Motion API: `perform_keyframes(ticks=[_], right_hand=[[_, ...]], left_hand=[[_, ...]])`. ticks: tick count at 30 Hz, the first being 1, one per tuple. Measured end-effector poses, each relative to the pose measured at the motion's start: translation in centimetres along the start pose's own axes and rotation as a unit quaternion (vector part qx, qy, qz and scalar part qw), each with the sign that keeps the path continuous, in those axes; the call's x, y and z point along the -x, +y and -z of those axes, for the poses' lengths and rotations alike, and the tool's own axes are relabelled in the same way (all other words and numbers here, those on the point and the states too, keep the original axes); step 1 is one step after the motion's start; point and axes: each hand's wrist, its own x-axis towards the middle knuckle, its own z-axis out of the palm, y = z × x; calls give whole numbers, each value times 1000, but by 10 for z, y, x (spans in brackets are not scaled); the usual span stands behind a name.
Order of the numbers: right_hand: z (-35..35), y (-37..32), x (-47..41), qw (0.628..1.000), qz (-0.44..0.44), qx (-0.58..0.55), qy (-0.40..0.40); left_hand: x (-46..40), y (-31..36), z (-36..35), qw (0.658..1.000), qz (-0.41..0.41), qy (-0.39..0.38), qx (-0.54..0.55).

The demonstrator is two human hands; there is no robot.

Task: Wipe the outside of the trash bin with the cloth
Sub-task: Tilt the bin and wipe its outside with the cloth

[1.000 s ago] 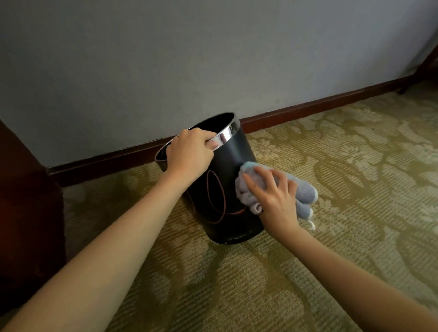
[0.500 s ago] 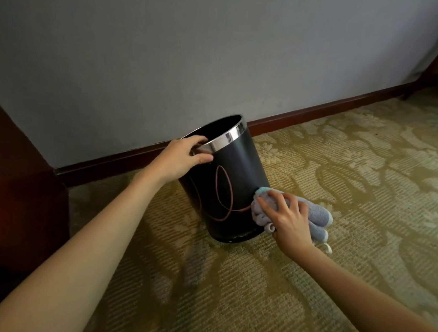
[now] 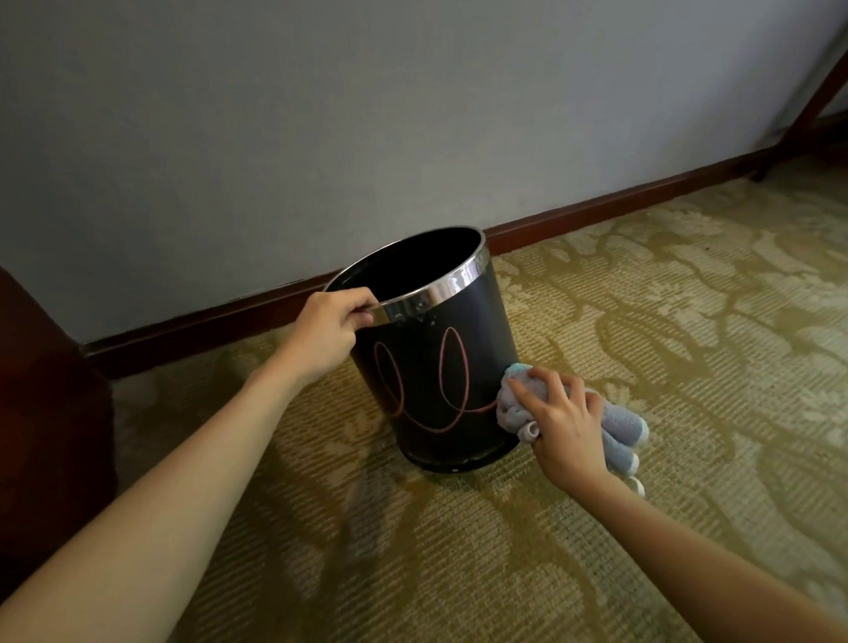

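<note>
Black trash bin [image 3: 435, 369] with chrome rim and pink looping line, standing on patterned carpet [image 3: 652, 329] near the wall [image 3: 324, 101], tilted slightly. Gripped at the near-left rim by the left hand [image 3: 328, 325], fingers curled over the edge. Pressed against the lower right side, a bunched grey-blue cloth [image 3: 620, 424], clutched in the right hand [image 3: 565, 429], fingers spread over it. Dark red baseboard [image 3: 608, 207] just behind. Dark wooden furniture [image 3: 30, 403] at far left.
</note>
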Motion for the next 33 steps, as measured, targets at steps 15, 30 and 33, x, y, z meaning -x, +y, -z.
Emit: perform_keyframes(ticks=[15, 30, 33], right_hand=[[-2, 32, -13, 984, -90, -155, 24], [57, -24, -118, 957, -61, -249, 140], [60, -32, -121, 967, -36, -209, 144]], left_hand=[[1, 42, -22, 999, 5, 43, -30], [-10, 25, 8, 998, 31, 49, -27], [-9, 17, 11, 998, 29, 62, -17]])
